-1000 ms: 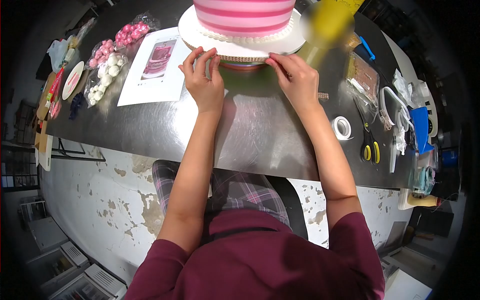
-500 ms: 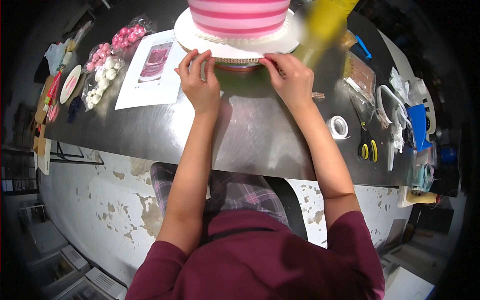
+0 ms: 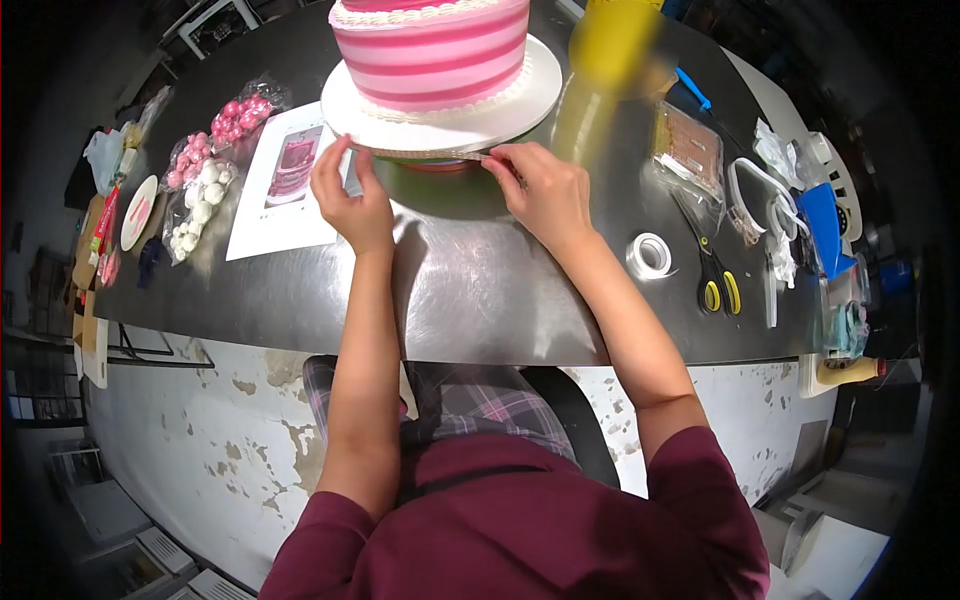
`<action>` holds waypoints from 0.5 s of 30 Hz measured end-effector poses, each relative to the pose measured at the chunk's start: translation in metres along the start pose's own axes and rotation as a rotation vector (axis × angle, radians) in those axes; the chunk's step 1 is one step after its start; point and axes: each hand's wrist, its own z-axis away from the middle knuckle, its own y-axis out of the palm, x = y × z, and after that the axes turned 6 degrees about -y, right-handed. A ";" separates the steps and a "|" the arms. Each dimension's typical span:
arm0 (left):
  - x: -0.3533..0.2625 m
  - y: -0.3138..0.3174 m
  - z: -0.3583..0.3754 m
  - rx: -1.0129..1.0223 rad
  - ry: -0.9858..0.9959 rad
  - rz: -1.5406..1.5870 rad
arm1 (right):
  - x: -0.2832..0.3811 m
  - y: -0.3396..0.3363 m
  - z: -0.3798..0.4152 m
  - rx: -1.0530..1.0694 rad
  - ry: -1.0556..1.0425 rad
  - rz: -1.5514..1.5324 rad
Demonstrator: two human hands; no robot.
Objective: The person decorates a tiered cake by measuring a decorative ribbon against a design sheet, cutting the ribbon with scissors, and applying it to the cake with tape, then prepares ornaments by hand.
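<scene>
A pink-striped cake (image 3: pixel 435 65) with white piped borders stands on a round white cake board (image 3: pixel 515 115), above the table. Along the board's near edge runs a narrow, glittery rhinestone ribbon (image 3: pixel 425 155), stretched between my two hands. My left hand (image 3: pixel 355 205) pinches its left end between thumb and fingers. At the other end my right hand (image 3: pixel 545 190) is closed on the ribbon, thumb and fingertips together. Whether the ribbon touches the board all along is hard to tell.
Left of the cake lie a printed cake picture (image 3: pixel 290 190) and bags of pink balls (image 3: pixel 235 120) and white balls (image 3: pixel 200 205). To the right are a yellow blurred object (image 3: pixel 612 45), a tape roll (image 3: pixel 650 257), scissors (image 3: pixel 718 280) and a plastic-wrapped pack (image 3: pixel 688 150).
The view has shifted, showing more of the cake. The ribbon, seen flat against the board's edge before, now appears thinner and slightly lower. Both hands still grip it, the left turned more upright.
</scene>
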 end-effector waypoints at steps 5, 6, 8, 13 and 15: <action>-0.020 0.001 0.013 0.176 0.167 0.053 | -0.002 -0.012 0.001 0.009 0.051 -0.076; -0.020 0.001 0.013 0.196 0.187 0.051 | -0.002 -0.015 0.001 0.027 0.078 -0.091; -0.020 0.004 0.013 0.210 0.209 0.029 | -0.006 -0.018 0.001 0.047 0.105 -0.114; -0.015 0.001 0.010 0.185 0.212 -0.037 | -0.015 -0.024 0.000 0.056 0.103 -0.086; -0.013 0.001 0.008 0.181 0.207 -0.034 | -0.015 -0.026 -0.002 0.074 0.117 -0.093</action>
